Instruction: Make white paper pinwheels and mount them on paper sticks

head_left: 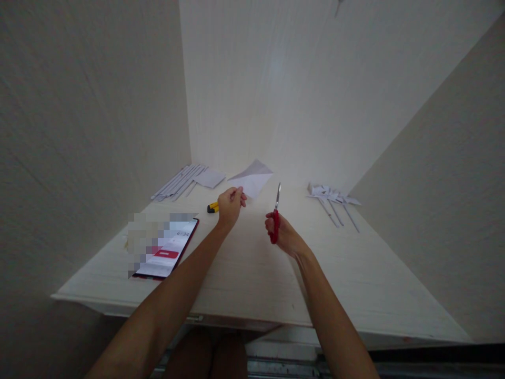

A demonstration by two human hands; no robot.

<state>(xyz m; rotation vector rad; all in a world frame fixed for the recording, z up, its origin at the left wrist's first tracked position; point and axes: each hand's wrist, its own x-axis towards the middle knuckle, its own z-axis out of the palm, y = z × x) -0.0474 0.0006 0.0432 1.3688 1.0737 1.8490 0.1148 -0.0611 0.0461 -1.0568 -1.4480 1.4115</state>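
My left hand (231, 206) pinches the near corner of a white sheet of paper (254, 176), which shows crease lines and is held up above the table. In my right hand (290, 236) is a pair of scissors (275, 223) with red handles, its blades together and pointing up and away from me. The scissors are apart from the paper, to its right. Partly hidden behind my left hand lies a yellow and black tool (213, 207), perhaps a utility knife.
A phone (173, 251) with a lit screen lies at the left, partly pixelated. Rolled paper sticks (179, 183) and paper pieces (210, 178) rest at the back left. Folded paper pinwheels on sticks (333, 197) lie at the back right. Walls enclose the white table (244, 284).
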